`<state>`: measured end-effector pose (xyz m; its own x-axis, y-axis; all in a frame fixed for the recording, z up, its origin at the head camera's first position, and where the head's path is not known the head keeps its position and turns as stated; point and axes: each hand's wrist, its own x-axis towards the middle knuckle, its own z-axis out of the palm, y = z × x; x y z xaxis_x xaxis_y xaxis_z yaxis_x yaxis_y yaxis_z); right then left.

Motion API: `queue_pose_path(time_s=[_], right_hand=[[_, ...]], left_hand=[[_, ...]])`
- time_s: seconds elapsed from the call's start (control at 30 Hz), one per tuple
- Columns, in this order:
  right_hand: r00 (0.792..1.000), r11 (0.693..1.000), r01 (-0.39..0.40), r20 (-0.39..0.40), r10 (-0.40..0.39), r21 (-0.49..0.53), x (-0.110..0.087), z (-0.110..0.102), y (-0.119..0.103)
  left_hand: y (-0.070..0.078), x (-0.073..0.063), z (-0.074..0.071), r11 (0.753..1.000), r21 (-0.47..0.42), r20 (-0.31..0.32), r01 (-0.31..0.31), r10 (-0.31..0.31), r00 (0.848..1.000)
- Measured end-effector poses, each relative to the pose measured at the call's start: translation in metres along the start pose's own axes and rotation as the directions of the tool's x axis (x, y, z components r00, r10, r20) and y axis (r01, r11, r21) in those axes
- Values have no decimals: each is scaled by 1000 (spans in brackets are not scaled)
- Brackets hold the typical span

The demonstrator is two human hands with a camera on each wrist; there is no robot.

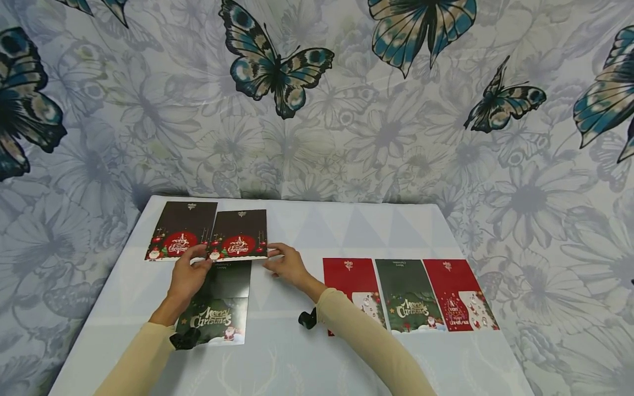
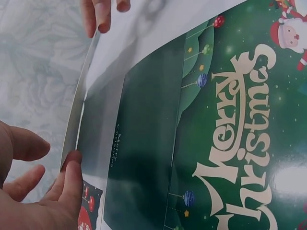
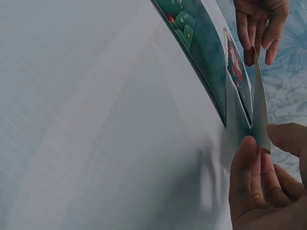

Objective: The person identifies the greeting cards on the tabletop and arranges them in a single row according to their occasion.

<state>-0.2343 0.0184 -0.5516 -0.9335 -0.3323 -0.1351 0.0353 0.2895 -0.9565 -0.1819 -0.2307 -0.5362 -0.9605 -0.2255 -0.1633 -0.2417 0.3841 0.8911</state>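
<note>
Both hands hold a black Christmas card (image 1: 240, 225) with a red oval print, upper left on the table. My left hand (image 1: 188, 275) grips it by its lower left corner. At its lower right edge, my right hand (image 1: 291, 267) has the card between thumb and fingers. In the right wrist view the held card (image 3: 261, 108) appears edge-on, raised above the table. A green "Merry Christmas" card (image 1: 223, 316) lies just below it, its top edge overlapped by the held card. Another black card (image 1: 183, 225) lies close on the left.
On the right side of the white table (image 1: 292, 363) lies a row of cards: a red card (image 1: 346, 275) partly behind the right sleeve, a green card (image 1: 403, 286) and a second red card (image 1: 448, 278). A butterfly-print cloth (image 1: 376, 148) hangs behind the table.
</note>
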Motion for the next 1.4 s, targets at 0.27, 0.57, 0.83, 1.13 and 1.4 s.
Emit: queue_pose_path(time_s=[0.27, 0.57, 0.83, 1.13, 1.4], right_hand=[[1000, 1000, 5, -18, -5, 2, 1, 3, 3], [1000, 1000, -21, -9, 21, 14, -1, 4, 2], [1000, 1000, -2, 28, 2, -15, -4, 7, -2], [999, 996, -23, 36, 26, -83, -2, 8, -3], [995, 988, -48, 81, 60, -144, 0, 8, -1]], left_hand=[[-1, 2, 3, 1000, -10, -6, 2, -2, 1000], [0, 1, 5, 1000, 13, 13, -2, 2, 1000], [3, 1, 5, 998, -53, 5, 40, -40, 999], [1, 1, 7, 998, -25, 18, 58, -58, 998], [0, 4, 7, 998, -18, 23, 68, -67, 997]])
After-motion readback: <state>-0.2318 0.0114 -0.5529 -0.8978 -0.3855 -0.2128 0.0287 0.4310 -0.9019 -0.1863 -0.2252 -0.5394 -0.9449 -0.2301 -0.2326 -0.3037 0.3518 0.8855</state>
